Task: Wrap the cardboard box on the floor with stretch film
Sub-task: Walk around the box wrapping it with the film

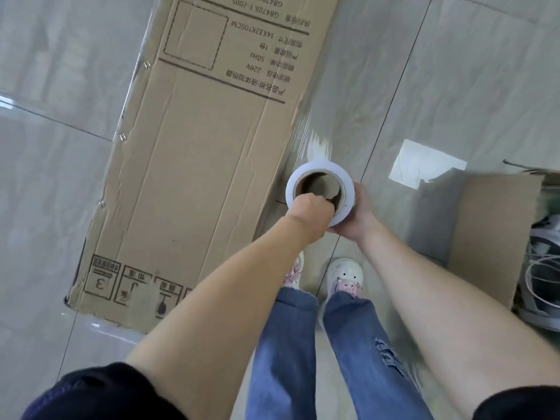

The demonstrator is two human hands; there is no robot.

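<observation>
A long flat cardboard box (194, 153) with black print lies on the tiled floor, running from the top of the view down to the lower left. I hold a white roll of stretch film (348, 183) upright just off the box's right edge. My left hand (310, 212) has its fingers hooked inside the roll's brown core. My right hand (356, 218) cups the roll from below and behind. A clear sheet of film (306, 137) stretches from the roll up to the box's right edge.
A second open cardboard box (491, 225) with white cables and grey items inside stands on the floor at the right. My feet in white shoes (344, 275) stand right below the roll, beside the long box. Glossy grey tiles (472, 86) surround everything.
</observation>
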